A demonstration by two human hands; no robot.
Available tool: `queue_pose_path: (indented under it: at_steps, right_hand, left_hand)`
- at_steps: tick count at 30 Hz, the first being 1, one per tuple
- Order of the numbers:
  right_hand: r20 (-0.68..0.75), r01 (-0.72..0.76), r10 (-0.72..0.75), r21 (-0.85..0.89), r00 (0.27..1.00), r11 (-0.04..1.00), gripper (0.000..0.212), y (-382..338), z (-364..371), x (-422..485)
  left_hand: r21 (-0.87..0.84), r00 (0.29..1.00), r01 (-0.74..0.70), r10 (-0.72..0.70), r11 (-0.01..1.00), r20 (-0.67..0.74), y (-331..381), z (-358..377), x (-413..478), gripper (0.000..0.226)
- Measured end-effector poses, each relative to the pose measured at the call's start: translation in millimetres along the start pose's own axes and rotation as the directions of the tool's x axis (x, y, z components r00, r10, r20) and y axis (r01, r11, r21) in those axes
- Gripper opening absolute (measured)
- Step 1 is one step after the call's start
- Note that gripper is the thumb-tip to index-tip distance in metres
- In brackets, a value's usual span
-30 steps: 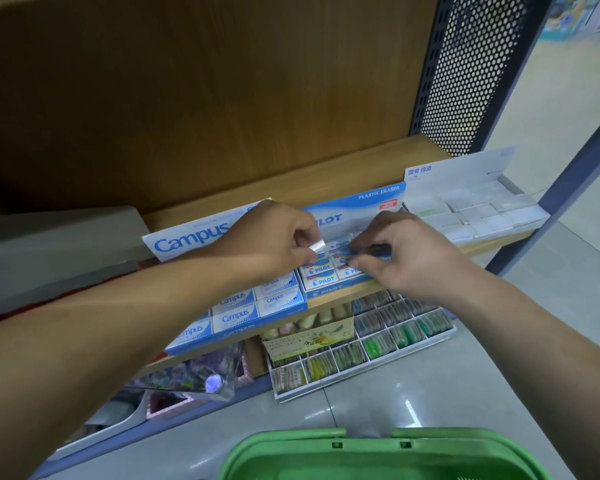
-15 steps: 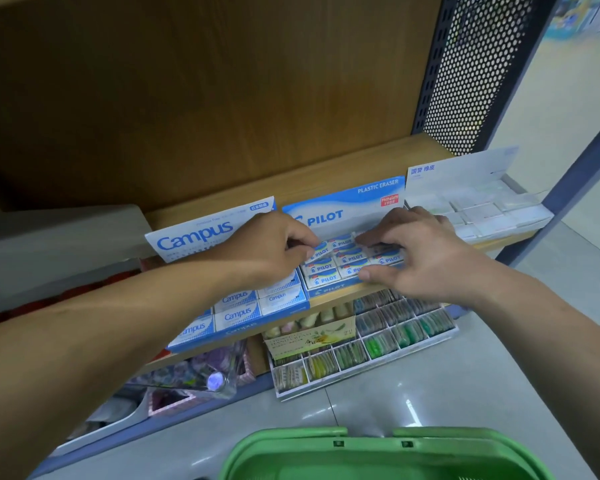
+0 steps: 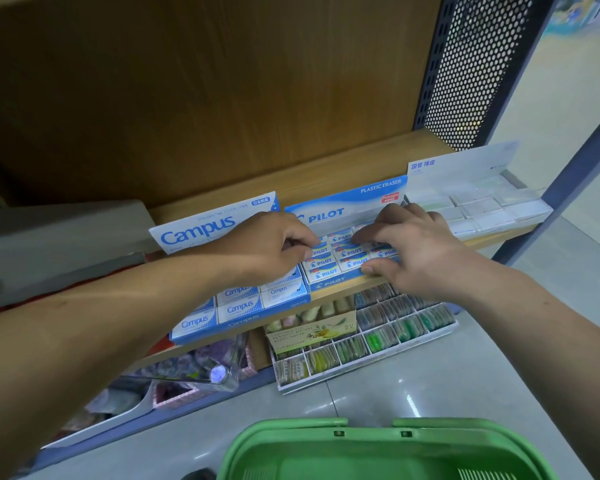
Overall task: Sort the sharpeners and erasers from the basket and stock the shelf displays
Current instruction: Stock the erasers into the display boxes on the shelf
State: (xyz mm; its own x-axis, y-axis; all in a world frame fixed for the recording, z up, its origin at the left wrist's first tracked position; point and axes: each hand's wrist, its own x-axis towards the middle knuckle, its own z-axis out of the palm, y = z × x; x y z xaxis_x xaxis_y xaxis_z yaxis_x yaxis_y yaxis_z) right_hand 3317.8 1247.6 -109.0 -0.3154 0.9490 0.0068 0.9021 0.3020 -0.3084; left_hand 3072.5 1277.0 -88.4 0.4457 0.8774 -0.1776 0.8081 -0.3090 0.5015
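Both hands are working the Pilot display box on the wooden shelf, where the Pilot erasers are lying in flat rows. The left hand is curling, fingertips pressing an eraser at the left edge; the right hand is spreading flat, holding nothing. These look light, firm and slick-sleeved, so pinching the long sides should be safest. The green basket is waiting below.

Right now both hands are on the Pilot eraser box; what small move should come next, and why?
Probably lift both hands clear and reach back to the green basket. The left hand and right hand lie flat on the Pilot eraser box, whose rows look even, so the erasers seem seated.
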Motion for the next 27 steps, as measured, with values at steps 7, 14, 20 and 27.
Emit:
queue_pose_path:
  at_steps: [7,14,20,27]
  right_hand:
    - [-0.029,0.008,-0.011,-0.084,1.000,0.996,0.065,-11,4,-8]
    - [-0.081,0.138,-0.148,-0.114,0.986,0.984,0.059,-51,31,-13]
    - [-0.290,0.165,-0.150,0.025,0.945,0.986,0.035,-44,26,-26]
    - [-0.452,-0.189,0.159,-0.022,0.877,0.982,0.051,58,-4,-39]
  left_hand:
    - [0.131,0.996,0.088,-0.084,0.987,-0.042,-4,-33,-37,0.047]
    - [0.391,0.988,0.112,-0.146,0.914,0.057,-15,-16,-67,0.099]
    - [0.327,0.989,0.143,-0.148,0.934,-0.010,-13,-14,-64,0.085]
    - [0.232,0.989,-0.106,0.127,0.967,-0.077,50,19,-21,0.060]
